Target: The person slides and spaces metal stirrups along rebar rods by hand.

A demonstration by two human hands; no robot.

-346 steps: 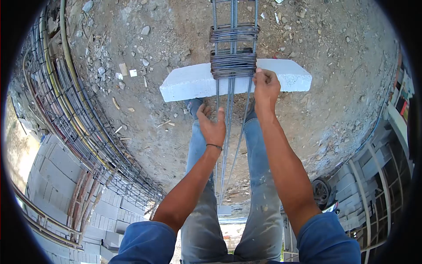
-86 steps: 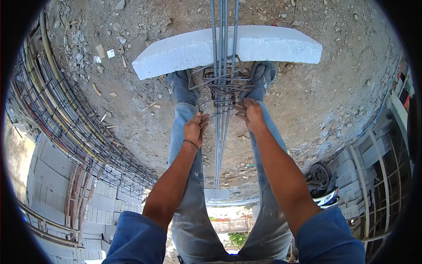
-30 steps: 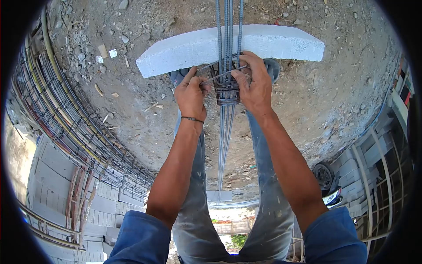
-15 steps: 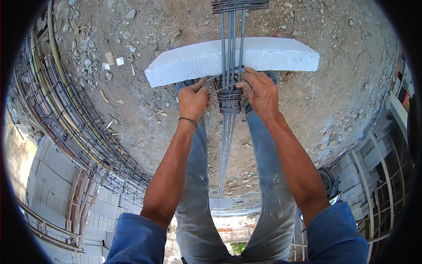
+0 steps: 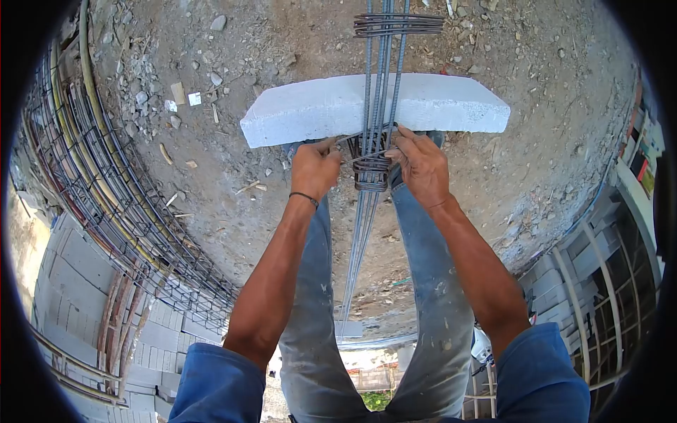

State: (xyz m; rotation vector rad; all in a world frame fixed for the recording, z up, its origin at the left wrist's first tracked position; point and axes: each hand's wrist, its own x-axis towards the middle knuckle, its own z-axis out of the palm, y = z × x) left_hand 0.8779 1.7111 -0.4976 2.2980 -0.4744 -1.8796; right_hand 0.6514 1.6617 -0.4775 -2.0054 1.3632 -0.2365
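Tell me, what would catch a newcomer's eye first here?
Probably the pale block lying across the upper middle, with long steel bars passing over it. Just below it, the left hand and the right hand hold a thin bent rod at the bars, one on each side. Next might come the sweep of rods and mesh along the left side.

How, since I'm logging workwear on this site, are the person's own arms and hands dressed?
The left sleeve and right sleeve are short and blue, leaving both forearms uncovered. A thin dark wristband circles the left wrist. The left hand and right hand wear no gloves.
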